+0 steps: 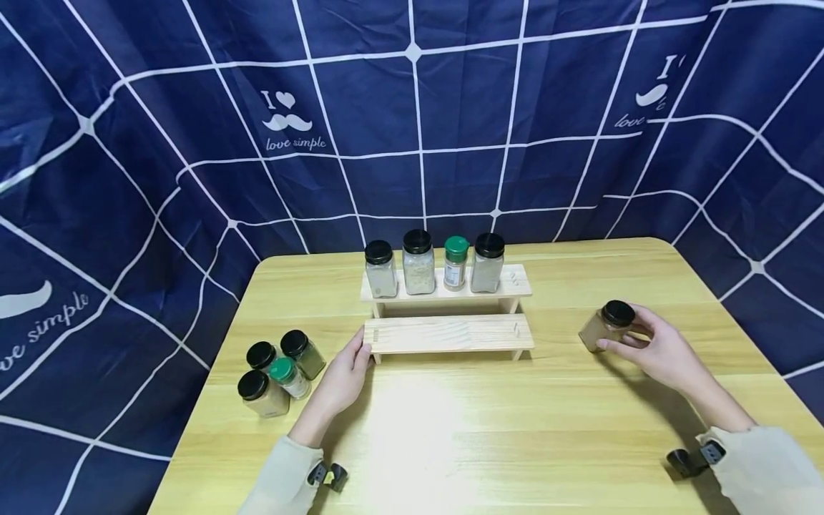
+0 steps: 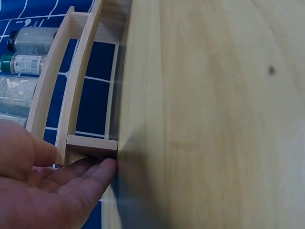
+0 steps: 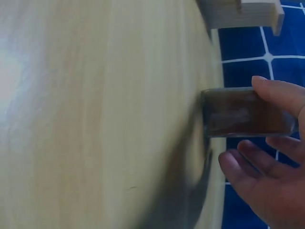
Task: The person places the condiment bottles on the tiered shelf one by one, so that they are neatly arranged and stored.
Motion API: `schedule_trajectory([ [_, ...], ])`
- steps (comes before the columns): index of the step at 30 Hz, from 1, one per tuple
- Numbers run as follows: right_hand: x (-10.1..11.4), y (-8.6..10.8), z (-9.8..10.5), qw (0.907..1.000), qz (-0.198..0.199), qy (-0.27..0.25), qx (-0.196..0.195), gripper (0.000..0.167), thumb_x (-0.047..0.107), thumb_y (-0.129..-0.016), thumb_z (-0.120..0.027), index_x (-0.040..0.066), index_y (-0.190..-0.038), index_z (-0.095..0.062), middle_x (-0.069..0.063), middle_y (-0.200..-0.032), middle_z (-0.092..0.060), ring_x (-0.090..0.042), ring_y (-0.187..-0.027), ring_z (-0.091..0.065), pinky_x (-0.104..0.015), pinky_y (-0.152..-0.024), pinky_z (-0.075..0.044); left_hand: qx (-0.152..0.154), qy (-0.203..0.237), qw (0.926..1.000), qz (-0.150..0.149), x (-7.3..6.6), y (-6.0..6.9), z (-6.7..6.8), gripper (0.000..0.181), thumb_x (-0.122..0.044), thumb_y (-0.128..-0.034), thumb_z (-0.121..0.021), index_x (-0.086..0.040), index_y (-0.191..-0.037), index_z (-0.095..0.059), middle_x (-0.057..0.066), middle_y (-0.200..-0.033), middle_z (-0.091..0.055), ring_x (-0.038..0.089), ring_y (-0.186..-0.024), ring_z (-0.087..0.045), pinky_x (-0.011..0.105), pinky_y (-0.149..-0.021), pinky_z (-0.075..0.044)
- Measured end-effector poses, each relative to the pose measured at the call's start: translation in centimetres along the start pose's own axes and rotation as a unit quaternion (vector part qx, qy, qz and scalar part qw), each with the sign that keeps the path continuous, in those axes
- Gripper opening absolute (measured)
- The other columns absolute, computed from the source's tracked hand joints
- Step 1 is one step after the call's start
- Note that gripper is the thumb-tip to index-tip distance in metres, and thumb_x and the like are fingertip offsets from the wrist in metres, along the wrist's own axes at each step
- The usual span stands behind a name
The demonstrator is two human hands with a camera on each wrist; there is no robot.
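Note:
At the left end of a two-tier wooden rack, my left hand point(image 1: 344, 372) grips the lower shelf point(image 1: 447, 334). In the left wrist view the thumb lies by the shelf edge and the fingers point(image 2: 93, 179) touch the side leg point(image 2: 93, 144). To the right of the rack, my right hand point(image 1: 659, 350) holds a black-lidded spice jar point(image 1: 595, 332) of brown powder. In the right wrist view the thumb lies across the jar point(image 3: 238, 114), while some fingers stay apart from it. The jar's base is at the tabletop; whether it touches cannot be told.
Several spice jars stand on the rack's upper shelf point(image 1: 508, 282), including a green-lidded one point(image 1: 455, 265). On the left, several more are grouped, among them a green-lidded bottle point(image 1: 292, 379). Blue cloth point(image 1: 360, 107) with white lines surrounds the wooden table point(image 1: 547, 429).

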State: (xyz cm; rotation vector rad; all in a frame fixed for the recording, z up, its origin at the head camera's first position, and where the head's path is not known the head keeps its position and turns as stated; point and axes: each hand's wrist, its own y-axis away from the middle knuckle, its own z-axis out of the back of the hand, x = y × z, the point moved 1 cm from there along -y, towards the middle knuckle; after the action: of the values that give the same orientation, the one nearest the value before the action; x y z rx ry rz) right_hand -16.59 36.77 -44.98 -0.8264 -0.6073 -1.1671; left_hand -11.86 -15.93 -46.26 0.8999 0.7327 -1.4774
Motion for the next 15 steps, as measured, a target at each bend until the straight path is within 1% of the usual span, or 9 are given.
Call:
schedule_trajectory([
  [3,-0.62,0.06,-0.3,0.9997,0.008,-0.02,0.009,0.057,-0.006,-0.086,-0.081,0.0,-0.138,-0.057,0.03,-0.117,-0.063,0.021,-0.106,-0.06,-0.001,-0.09,-0.053,-0.004,-0.011,0.9999,-0.008,0.06,0.05,-0.04,0.055,-0.02,-0.116,-0.038,-0.001,-0.166,-0.024,0.023,-0.168,-0.034,0.041,-0.151,-0.042,0.055,-0.124,-0.04],
  [6,-0.86,-0.01,-0.38,0.9994,0.009,-0.029,0.015,0.056,-0.008,-0.087,-0.08,0.0,-0.138,-0.057,0.029,-0.117,-0.064,0.02,-0.107,-0.061,-0.002,-0.089,-0.054,-0.008,-0.021,0.9997,-0.006,0.09,0.06,-0.04,0.055,-0.022,-0.116,-0.038,-0.002,-0.166,-0.025,0.022,-0.168,-0.035,0.041,-0.154,-0.038,0.056,-0.128,-0.034],
  [9,-0.87,-0.15,-0.36,0.9997,0.006,-0.017,0.017,0.056,-0.005,-0.088,-0.081,-0.001,-0.138,-0.056,0.031,-0.116,-0.065,0.02,-0.107,-0.062,-0.002,-0.086,-0.055,-0.011,-0.03,0.9995,-0.008,0.04,0.09,0.01,0.055,-0.022,-0.1159,-0.038,-0.002,-0.166,-0.025,0.022,-0.168,-0.035,0.042,-0.155,-0.035,0.057,-0.129,-0.031],
  [13,-0.8,-0.29,-0.4,0.9999,-0.009,0.012,0.001,0.056,0.002,-0.088,-0.084,0.001,-0.137,-0.057,0.034,-0.11,-0.066,0.019,-0.1,-0.064,-0.002,-0.08,-0.055,-0.015,-0.036,0.9992,-0.011,0.04,0.07,-0.01,0.055,-0.022,-0.1158,-0.038,-0.003,-0.166,-0.027,0.021,-0.168,-0.036,0.041,-0.155,-0.035,0.058,-0.13,-0.03],
  [15,-0.73,-0.33,-0.52,0.9997,-0.011,0.022,-0.009,0.056,0.003,-0.086,-0.085,0.001,-0.134,-0.057,0.034,-0.106,-0.067,0.018,-0.096,-0.065,-0.002,-0.079,-0.055,-0.016,-0.037,0.9991,-0.012,0.1,0.07,-0.04,0.055,-0.021,-0.1157,-0.039,-0.003,-0.166,-0.027,0.021,-0.168,-0.036,0.041,-0.155,-0.035,0.058,-0.13,-0.03],
])
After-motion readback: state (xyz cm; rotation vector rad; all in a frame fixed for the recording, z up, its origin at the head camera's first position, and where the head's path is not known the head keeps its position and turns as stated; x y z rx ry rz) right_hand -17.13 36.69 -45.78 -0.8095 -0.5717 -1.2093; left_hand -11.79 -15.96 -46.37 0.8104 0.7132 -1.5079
